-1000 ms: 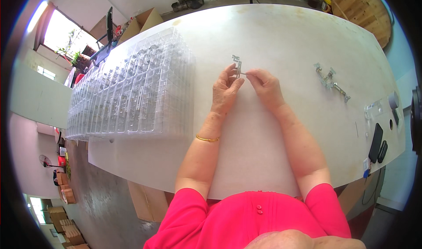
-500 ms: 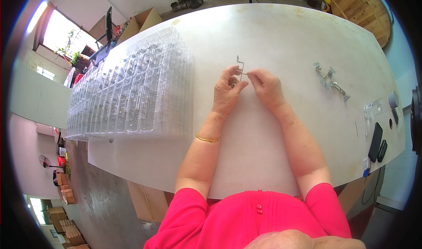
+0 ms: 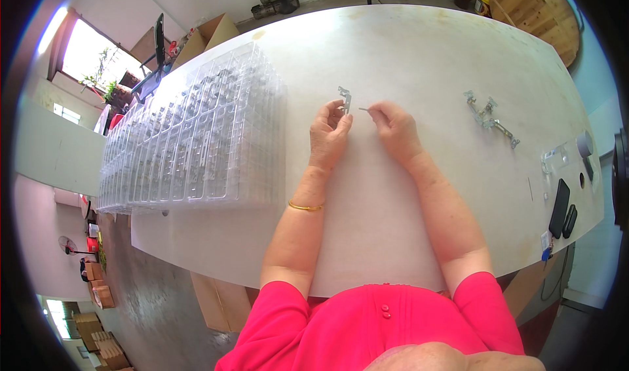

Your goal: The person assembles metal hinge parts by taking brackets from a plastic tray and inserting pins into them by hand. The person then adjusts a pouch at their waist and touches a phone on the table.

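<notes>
Between the thumb and fingers of my left hand [image 3: 329,134] is a small bent metal bracket [image 3: 345,96], its notched end sticking up past the fingertips. My right hand [image 3: 395,130] pinches a short thin metal pin [image 3: 364,109], which points left toward the bracket. A small gap separates the pin from the bracket. Both hands hover over the middle of the white table [image 3: 373,227]. Off to the right of my right hand lies a cluster of joined metal fittings [image 3: 488,118].
Stacked clear plastic compartment boxes [image 3: 196,135] filled with metal parts stand at the left. Along the right edge are a clear bottle [image 3: 563,153] with a grey cap, a black phone [image 3: 559,208], a small black case [image 3: 570,221] and a thin rod [image 3: 531,189].
My hands have moved apart, the left one shifting left with the bracket. The bracket has turned and shows its broader face. The pin in my right hand now stands clear of it.
</notes>
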Motion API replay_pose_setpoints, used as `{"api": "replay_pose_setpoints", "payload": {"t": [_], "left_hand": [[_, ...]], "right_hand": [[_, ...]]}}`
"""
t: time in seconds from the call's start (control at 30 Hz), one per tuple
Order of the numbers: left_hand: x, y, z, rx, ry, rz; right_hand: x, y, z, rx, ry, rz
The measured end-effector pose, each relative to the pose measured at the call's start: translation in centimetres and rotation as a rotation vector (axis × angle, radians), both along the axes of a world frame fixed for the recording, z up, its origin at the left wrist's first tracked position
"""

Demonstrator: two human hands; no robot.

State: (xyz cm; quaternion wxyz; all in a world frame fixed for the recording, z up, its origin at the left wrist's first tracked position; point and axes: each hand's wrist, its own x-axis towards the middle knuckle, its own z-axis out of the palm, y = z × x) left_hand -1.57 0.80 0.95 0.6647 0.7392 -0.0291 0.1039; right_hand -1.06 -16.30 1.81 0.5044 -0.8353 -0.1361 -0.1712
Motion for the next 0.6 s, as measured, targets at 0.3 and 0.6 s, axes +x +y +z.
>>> {"api": "replay_pose_setpoints", "payload": {"t": [0.3,0.6], "left_hand": [[-0.7,-0.5,1.2,0.229,0.032,0.113],[-0.2,-0.6,-0.3,0.683,-0.184,0.175]], "right_hand": [[0.2,-0.2,-0.1,0.109,0.086,-0.059],[0.8,-0.5,-0.4,0.147,0.130,-0.059]]}}
